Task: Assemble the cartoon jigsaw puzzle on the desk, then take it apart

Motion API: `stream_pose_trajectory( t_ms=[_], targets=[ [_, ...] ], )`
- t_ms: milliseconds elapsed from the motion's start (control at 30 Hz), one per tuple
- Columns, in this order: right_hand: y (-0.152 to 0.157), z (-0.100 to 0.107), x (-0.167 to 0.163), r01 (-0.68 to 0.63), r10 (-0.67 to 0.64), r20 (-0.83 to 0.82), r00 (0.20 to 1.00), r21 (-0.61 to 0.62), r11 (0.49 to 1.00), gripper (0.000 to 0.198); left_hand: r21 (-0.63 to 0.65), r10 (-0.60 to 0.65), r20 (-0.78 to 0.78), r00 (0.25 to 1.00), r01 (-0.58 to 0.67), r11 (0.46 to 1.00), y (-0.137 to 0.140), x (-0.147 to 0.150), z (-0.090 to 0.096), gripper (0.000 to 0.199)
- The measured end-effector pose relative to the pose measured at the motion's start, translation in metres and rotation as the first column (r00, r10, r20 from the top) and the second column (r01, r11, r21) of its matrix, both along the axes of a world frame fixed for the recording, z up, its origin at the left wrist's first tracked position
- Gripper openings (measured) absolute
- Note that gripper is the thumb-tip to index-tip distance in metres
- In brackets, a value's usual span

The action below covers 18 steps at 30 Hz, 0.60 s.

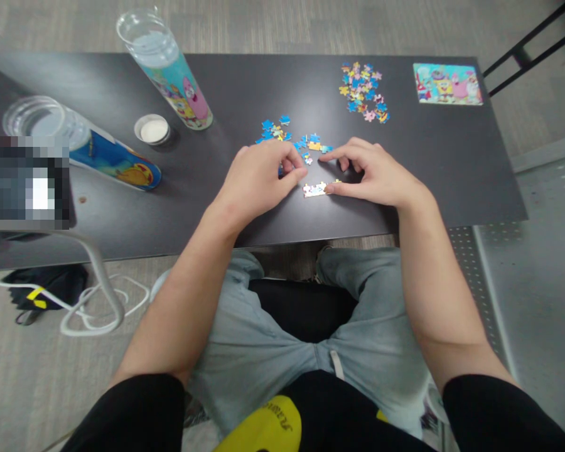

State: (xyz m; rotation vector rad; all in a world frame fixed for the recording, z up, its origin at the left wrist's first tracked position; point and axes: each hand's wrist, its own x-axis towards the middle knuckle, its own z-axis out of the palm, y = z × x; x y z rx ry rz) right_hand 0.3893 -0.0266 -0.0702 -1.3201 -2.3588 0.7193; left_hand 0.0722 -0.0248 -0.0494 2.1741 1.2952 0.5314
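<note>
Puzzle strip (314,189): a short row of joined pieces, pale and shiny under the light, on the near middle of the counter (461,169).
Loose pieces (275,130): mostly blue with some yellow, just beyond the strip (a bigger, mixed-colour pile (363,93) sits far right).
Left grip (263,176): thumb and forefinger nearly together; I cannot tell whether a piece is pinched there.
Right grip (374,172): released, thumb and forefinger spread, thumb touching the strip's right end.
Counter room: near edge close to the strip; dark surface stretches right; two tubes (183,88) at left.
</note>
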Motion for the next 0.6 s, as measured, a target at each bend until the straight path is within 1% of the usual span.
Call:
stream_pose_trajectory(
  t_ms=[167,300,367,433,600],
  targets=[
    [0.001,0.002,-0.002,0.005,-0.005,-0.02,1.0,-0.019,1.0,0.061,0.085,0.138,-0.012,0.99,-0.136,0.987,0.017,-0.036,0.003,0.025],
    [0.0,0.009,-0.01,0.061,-0.064,-0.06,0.996,-0.058,0.996,0.057,0.067,0.231,-0.034,0.972,-0.228,0.971,0.023,-0.054,0.01,0.034],
    [-0.001,0.009,-0.016,0.075,-0.078,-0.081,0.994,-0.045,0.996,0.056,0.048,0.234,-0.043,0.971,-0.232,0.971,0.023,-0.057,0.012,0.037],
    [0.0,0.007,-0.021,0.061,-0.062,-0.082,0.995,-0.026,0.998,0.054,0.043,0.222,-0.043,0.974,-0.22,0.974,0.023,-0.06,0.012,0.037],
    [0.004,-0.001,-0.031,0.038,-0.034,-0.081,0.996,0.046,0.998,0.051,0.05,0.21,-0.032,0.977,-0.209,0.977,0.028,-0.071,0.002,0.028]
  ],
)
